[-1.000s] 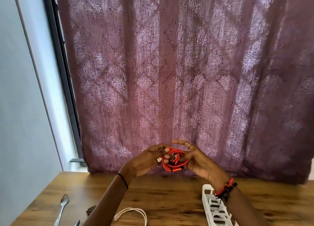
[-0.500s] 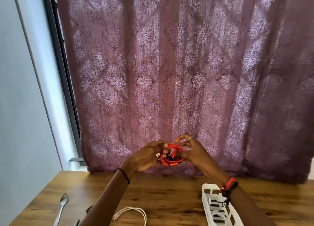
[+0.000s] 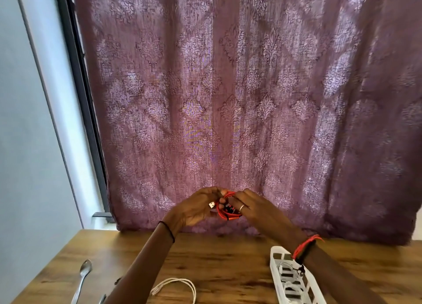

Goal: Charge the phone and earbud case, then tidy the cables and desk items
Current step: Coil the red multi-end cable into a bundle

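Both hands are raised above the wooden desk, in front of the curtain. Between them is a small coiled red cable with a silver USB plug sticking out to the left. My left hand grips the coil from the left, fingers curled over its top. My right hand pinches the coil from the right, fingers folded down over it. A white cable lies looped on the desk below my left forearm. No phone or earbud case is in view.
A white slotted tray holding white cable sits on the desk at the right, under my right wrist. A metal spoon lies at the left edge. A purple patterned curtain hangs right behind the desk.
The red coil has been drawn tighter and smaller. My right hand's fingers, spread a second ago, have folded down over the coil, and both hands have come closer together.
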A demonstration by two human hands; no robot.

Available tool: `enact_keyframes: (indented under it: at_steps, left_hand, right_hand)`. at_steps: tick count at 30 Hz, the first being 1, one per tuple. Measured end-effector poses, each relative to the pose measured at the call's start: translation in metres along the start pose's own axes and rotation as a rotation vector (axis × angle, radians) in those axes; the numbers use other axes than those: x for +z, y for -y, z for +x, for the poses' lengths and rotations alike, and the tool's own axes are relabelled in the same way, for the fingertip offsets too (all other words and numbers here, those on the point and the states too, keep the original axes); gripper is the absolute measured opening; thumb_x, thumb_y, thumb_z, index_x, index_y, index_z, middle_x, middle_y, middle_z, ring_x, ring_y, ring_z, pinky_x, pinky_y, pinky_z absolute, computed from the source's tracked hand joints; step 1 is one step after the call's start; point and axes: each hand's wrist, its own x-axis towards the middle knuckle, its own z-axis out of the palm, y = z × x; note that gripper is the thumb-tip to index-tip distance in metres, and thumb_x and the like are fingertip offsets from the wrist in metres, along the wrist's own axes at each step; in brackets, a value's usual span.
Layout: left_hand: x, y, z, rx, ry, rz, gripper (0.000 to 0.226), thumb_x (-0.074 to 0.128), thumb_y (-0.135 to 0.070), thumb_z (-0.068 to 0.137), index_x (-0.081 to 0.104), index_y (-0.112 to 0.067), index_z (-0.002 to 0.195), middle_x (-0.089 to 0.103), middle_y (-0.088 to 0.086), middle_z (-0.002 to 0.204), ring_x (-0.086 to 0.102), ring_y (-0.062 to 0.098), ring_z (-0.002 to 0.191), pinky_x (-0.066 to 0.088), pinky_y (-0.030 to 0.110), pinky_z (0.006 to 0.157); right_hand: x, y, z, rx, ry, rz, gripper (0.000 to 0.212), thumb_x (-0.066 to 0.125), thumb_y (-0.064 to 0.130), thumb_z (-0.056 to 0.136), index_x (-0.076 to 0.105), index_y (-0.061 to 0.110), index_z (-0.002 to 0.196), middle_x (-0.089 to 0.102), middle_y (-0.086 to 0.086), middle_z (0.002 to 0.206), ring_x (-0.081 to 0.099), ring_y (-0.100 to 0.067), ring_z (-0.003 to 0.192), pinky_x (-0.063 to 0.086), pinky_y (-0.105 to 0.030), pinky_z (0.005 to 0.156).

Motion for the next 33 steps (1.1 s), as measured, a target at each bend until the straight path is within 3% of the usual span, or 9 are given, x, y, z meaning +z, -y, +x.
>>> enact_keyframes:
  at_steps: [3,7,13,16,19,24,26,30,33]
  left_hand:
    - [0.0,-0.005,-0.003,0.024,-0.008,0.109,0.018,0.042,-0.006,0.097,0.059,-0.009,0.103,0.063,-0.011,0.064,0.057,0.0,0.057,0.044,0.025,0.073]
    - [-0.001,-0.006,-0.004,0.027,0.006,0.087,0.018,0.042,-0.009,0.097,0.053,-0.004,0.111,0.058,-0.011,0.062,0.053,0.001,0.055,0.047,0.017,0.064]
    - [-0.007,-0.005,-0.008,0.014,0.053,-0.037,0.014,0.038,-0.007,0.098,0.049,-0.004,0.105,0.052,-0.006,0.061,0.047,0.005,0.054,0.042,0.015,0.055]
    - [-0.008,-0.005,-0.008,0.013,0.05,-0.087,0.014,0.04,-0.009,0.097,0.053,-0.008,0.099,0.05,-0.005,0.062,0.045,0.006,0.055,0.043,0.016,0.053]
    - [-0.005,-0.004,-0.008,0.037,0.062,-0.169,0.013,0.042,-0.01,0.096,0.053,-0.012,0.089,0.047,-0.005,0.061,0.043,0.006,0.053,0.041,0.016,0.051]
    - [-0.002,0.007,-0.004,0.128,-0.024,-0.086,0.011,0.048,-0.01,0.093,0.059,-0.008,0.092,0.047,-0.005,0.058,0.042,0.005,0.05,0.04,0.016,0.048]
    - [0.001,0.013,-0.001,0.148,-0.1,-0.042,0.013,0.046,-0.008,0.095,0.059,-0.004,0.098,0.048,-0.005,0.057,0.041,0.005,0.049,0.039,0.018,0.049]
    - [0.004,0.022,0.0,0.205,-0.221,0.005,0.008,0.048,-0.009,0.094,0.056,-0.007,0.094,0.052,-0.006,0.057,0.047,0.007,0.052,0.04,0.024,0.055]
    - [0.007,0.024,-0.002,0.243,-0.247,0.005,0.008,0.049,-0.008,0.094,0.056,-0.009,0.091,0.055,-0.006,0.058,0.05,0.008,0.056,0.042,0.022,0.055]
  right_hand:
    - [0.005,-0.005,-0.003,0.053,0.024,0.083,0.034,0.046,0.017,0.079,0.055,0.009,0.11,0.062,0.0,0.096,0.045,-0.013,0.09,0.05,-0.021,0.071]
    - [0.007,-0.004,-0.003,0.173,-0.032,0.249,0.026,0.047,0.013,0.084,0.066,0.006,0.102,0.062,-0.004,0.091,0.047,-0.011,0.087,0.05,-0.021,0.065]
    - [0.004,-0.01,-0.006,0.414,-0.096,0.768,0.028,0.053,0.005,0.086,0.067,0.016,0.107,0.062,0.0,0.096,0.058,-0.004,0.09,0.044,-0.009,0.082]
    - [0.001,-0.011,-0.007,0.577,-0.101,0.957,0.034,0.051,-0.002,0.078,0.07,0.015,0.101,0.064,0.006,0.089,0.06,-0.001,0.083,0.046,-0.011,0.076]
    - [0.004,-0.01,-0.005,0.725,-0.125,1.154,0.031,0.056,-0.008,0.084,0.068,0.018,0.095,0.067,0.006,0.084,0.061,-0.003,0.076,0.049,-0.019,0.075]
    - [0.001,-0.001,-0.007,0.733,0.043,1.205,0.045,0.036,-0.022,0.086,0.061,0.015,0.096,0.061,-0.004,0.073,0.058,-0.007,0.06,0.05,-0.019,0.063]
    - [0.003,0.002,-0.009,0.76,0.104,1.31,0.046,0.034,-0.024,0.085,0.06,0.012,0.099,0.065,-0.006,0.074,0.064,-0.015,0.066,0.054,-0.026,0.066]
    - [0.004,0.004,-0.011,0.862,0.081,1.683,0.025,0.055,-0.003,0.08,0.063,-0.004,0.104,0.069,-0.019,0.096,0.066,-0.027,0.091,0.056,-0.036,0.083]
    - [0.004,0.008,-0.008,1.046,-0.03,1.881,0.032,0.057,0.021,0.088,0.066,-0.007,0.099,0.069,-0.018,0.088,0.066,-0.023,0.08,0.058,-0.031,0.075]
